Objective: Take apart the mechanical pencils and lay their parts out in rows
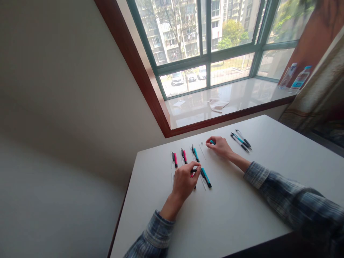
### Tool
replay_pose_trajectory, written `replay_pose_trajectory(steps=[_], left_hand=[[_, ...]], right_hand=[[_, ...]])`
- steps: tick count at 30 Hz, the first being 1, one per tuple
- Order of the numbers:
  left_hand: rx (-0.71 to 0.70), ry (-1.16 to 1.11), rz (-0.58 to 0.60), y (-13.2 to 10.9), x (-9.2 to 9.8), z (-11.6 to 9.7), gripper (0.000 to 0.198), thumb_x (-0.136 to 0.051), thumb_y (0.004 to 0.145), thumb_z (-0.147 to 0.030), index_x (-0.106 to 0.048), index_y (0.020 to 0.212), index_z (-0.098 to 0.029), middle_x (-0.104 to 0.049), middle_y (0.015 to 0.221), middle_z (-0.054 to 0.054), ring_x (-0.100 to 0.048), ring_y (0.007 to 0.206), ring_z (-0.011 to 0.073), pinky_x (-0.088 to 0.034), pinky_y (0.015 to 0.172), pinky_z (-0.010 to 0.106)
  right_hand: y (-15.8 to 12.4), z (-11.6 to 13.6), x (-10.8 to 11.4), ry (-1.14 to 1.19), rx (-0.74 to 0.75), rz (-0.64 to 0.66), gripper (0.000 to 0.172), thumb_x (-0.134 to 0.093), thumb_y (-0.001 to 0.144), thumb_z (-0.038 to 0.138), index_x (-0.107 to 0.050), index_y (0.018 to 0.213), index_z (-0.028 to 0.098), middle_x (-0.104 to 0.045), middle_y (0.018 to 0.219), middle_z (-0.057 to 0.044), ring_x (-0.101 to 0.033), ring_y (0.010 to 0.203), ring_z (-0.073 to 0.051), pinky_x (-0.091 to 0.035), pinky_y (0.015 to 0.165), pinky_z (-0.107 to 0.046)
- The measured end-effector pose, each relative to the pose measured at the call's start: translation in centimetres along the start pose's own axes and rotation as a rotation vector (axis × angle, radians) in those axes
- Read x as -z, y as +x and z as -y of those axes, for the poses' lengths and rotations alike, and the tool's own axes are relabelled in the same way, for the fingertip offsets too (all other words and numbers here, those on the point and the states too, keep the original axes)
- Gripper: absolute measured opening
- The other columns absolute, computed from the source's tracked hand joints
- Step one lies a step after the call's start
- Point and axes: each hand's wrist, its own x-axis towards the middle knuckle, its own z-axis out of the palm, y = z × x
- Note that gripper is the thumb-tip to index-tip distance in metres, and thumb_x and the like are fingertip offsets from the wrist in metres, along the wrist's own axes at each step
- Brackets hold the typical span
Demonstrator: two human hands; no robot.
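On the white table (236,215) my left hand (185,181) is closed in a pinch on a pink pen (192,173) in the near row. Beside it to the right lies a blue pen (206,177). Farther back, two pink pens (175,159) (184,156) and a blue pen (195,154) lie side by side. My right hand (219,146) is curled around a blue pen part (212,142) at the end of that far row. A thin white refill (202,151) lies between the far blue pen and my right hand.
A small pile of pens (241,141) lies to the right of my right hand. Behind the table is a window sill (242,96) with paper scraps (218,105) and two plastic bottles (295,77) at its right end. A curtain (317,96) hangs at the right.
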Motion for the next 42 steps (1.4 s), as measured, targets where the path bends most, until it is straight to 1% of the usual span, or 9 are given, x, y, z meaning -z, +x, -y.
replay_pose_trajectory(steps=[6, 11, 17, 22, 26, 30, 33, 38, 42], left_hand=[[-0.002, -0.007, 0.034, 0.3, -0.2, -0.8, 0.017, -0.060, 0.097, -0.034, -0.074, 0.099, -0.025, -0.077, 0.087, 0.003, -0.070, 0.071, 0.0171, -0.051, 0.071, 0.026], [0.034, -0.039, -0.083, 0.3, 0.1, -1.2, 0.023, -0.054, 0.098, -0.032, -0.064, 0.117, -0.025, -0.073, 0.100, 0.003, -0.066, 0.079, 0.0169, -0.049, 0.074, 0.027], [0.097, -0.103, -0.166, 0.2, 0.4, -0.7, 0.018, -0.039, 0.102, -0.026, -0.055, 0.110, -0.022, -0.062, 0.084, 0.000, -0.058, 0.070, 0.0161, -0.045, 0.072, 0.028], [0.128, -0.257, -0.193, 0.6, 0.3, -0.6, 0.016, -0.048, 0.101, -0.031, -0.059, 0.110, -0.023, -0.070, 0.094, 0.003, -0.066, 0.086, 0.0177, -0.049, 0.082, 0.029], [0.157, -0.360, -0.249, 1.0, 0.5, -0.2, 0.019, -0.061, 0.096, -0.035, -0.069, 0.106, -0.022, -0.072, 0.109, 0.007, -0.068, 0.101, 0.0206, -0.053, 0.087, 0.031], [0.245, -0.520, -0.252, 1.6, 0.5, 0.3, 0.025, -0.070, 0.090, -0.037, -0.073, 0.107, -0.019, -0.073, 0.105, 0.008, -0.071, 0.091, 0.0200, -0.057, 0.084, 0.033], [0.333, -0.634, -0.241, 1.9, 0.5, 0.6, 0.033, -0.073, 0.087, -0.040, -0.071, 0.110, -0.016, -0.075, 0.097, 0.008, -0.073, 0.083, 0.0198, -0.058, 0.078, 0.033], [0.358, -0.692, -0.220, 2.1, 0.6, 0.5, 0.043, -0.076, 0.085, -0.042, -0.067, 0.119, -0.017, -0.077, 0.099, 0.009, -0.074, 0.085, 0.0199, -0.058, 0.078, 0.033], [0.333, -0.719, -0.172, 1.9, 0.5, 0.3, 0.039, -0.079, 0.083, -0.040, -0.065, 0.112, -0.019, -0.077, 0.094, 0.006, -0.074, 0.085, 0.0197, -0.058, 0.078, 0.031]], right_hand=[[0.0, 0.6, -1.4, -0.091, 0.064, -0.024, 0.015, -0.069, 0.087, 0.033, -0.077, 0.094, 0.023, -0.078, 0.083, -0.003, -0.069, 0.070, -0.018, -0.049, 0.071, -0.028], [0.0, 0.5, -1.3, -0.095, 0.078, -0.018, 0.017, -0.068, 0.091, 0.036, -0.077, 0.096, 0.023, -0.078, 0.084, -0.003, -0.070, 0.074, -0.019, -0.049, 0.073, -0.029], [-0.6, 0.1, -1.2, -0.073, 0.128, 0.017, 0.015, -0.065, 0.091, 0.030, -0.077, 0.097, 0.023, -0.079, 0.091, -0.003, -0.069, 0.072, -0.018, -0.052, 0.075, -0.030], [-1.6, 1.2, -0.6, 0.018, 0.286, 0.030, 0.015, -0.063, 0.093, 0.029, -0.076, 0.097, 0.022, -0.079, 0.095, -0.004, -0.071, 0.077, -0.018, -0.056, 0.078, -0.031], [-2.8, 2.8, 0.2, 0.064, 0.430, 0.023, 0.018, -0.058, 0.098, 0.032, -0.073, 0.099, 0.022, -0.078, 0.095, -0.005, -0.071, 0.080, -0.018, -0.057, 0.074, -0.029], [-4.0, 4.1, 0.3, 0.076, 0.477, 0.038, 0.016, -0.062, 0.099, 0.036, -0.072, 0.099, 0.022, -0.075, 0.088, -0.003, -0.067, 0.068, -0.015, -0.055, 0.065, -0.027], [-4.6, 4.9, 0.2, 0.088, 0.504, 0.079, 0.020, -0.066, 0.097, 0.040, -0.072, 0.104, 0.022, -0.075, 0.090, -0.004, -0.066, 0.068, -0.014, -0.056, 0.063, -0.026], [-5.1, 5.7, 0.1, 0.103, 0.560, 0.151, 0.023, -0.067, 0.096, 0.042, -0.071, 0.109, 0.023, -0.076, 0.102, -0.006, -0.070, 0.076, -0.016, -0.057, 0.069, -0.027], [-5.3, 5.9, 0.2, 0.111, 0.556, 0.188, 0.022, -0.068, 0.096, 0.044, -0.073, 0.097, 0.023, -0.075, 0.090, -0.004, -0.066, 0.069, -0.014, -0.054, 0.064, -0.026]])
